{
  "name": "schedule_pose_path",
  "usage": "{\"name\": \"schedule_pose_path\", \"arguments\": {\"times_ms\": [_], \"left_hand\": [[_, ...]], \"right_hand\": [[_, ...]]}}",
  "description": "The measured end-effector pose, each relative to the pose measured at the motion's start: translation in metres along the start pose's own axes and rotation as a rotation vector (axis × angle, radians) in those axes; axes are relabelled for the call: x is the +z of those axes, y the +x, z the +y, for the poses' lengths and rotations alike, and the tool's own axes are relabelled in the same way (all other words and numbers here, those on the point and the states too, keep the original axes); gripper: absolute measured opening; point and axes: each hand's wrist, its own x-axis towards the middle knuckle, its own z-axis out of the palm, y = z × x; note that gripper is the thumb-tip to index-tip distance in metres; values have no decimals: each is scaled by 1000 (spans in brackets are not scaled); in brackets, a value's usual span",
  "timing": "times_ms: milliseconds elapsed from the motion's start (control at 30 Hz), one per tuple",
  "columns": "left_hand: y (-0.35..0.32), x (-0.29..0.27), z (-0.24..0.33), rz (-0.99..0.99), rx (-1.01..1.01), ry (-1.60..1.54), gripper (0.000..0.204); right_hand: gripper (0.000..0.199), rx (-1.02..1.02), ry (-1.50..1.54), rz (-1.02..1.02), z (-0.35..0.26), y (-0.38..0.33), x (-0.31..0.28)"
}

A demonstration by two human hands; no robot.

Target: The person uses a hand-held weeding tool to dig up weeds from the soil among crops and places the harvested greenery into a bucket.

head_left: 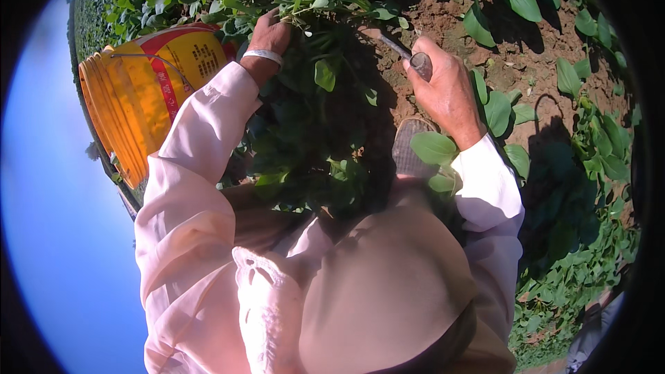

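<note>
A: What is seen at the far left?

B: A yellow plastic bucket [142, 90] with a red band and a thin wire handle is seen just beside the left sleeve [201, 131]. It appears to be kept close so that it stays within reach of the plants; what is inside cannot be told.

A: And the left hand?

B: The left hand [269, 33] is stretched forward from a pale pink sleeve, with a white band at the wrist. The fingers are closed narrowly on a bunch of green stems [305, 7] at the top of a leafy plant [312, 118]. The stems seem to be gathered and held up so that the base is exposed; that is a judgement only.

A: What lies in the middle?

B: The leafy plant is spread between the two hands, mostly in shadow, above a tan garment at the knees.

A: And the right hand?

B: The right hand [447, 86] is wrapped shut around the rounded handle of a small tool [409, 55], whose thin dark shaft is pointed up and left toward the foot of the plant. The wrist is bent inward and the forearm is raised from the lower right. The tool's tip is hidden in shade near the reddish soil [512, 55].

A: Further right?

B: More green plants [589, 145] are scattered over the bare earth.
</note>
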Motion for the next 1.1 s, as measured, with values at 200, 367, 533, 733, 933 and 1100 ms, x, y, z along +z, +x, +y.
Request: {"name": "schedule_pose_path", "arguments": {"times_ms": [200, 367, 533, 733, 933, 1100], "left_hand": [[14, 0, -17, -40, 327, 466, 37], [23, 6, -7, -81, 303, 759, 41], [42, 19, 1, -179, 186, 1007, 46], [18, 4, -24, -27, 63, 395, 33], [10, -11, -47, -51, -46, 265, 30], [-2, 4, -16, -152, -90, 461, 32]], "right_hand": [[13, -132, -45, -87, -7, 17, 15], [14, -141, -84, -126, -12, 27, 30], [13, -97, 18, -24, -10, 47, 70], [19, -94, -17, -198, -2, 49, 12], [17, -334, -214, -296, -13, 66, -12], [20, -495, -337, -389, -21, 103, -1]]}}
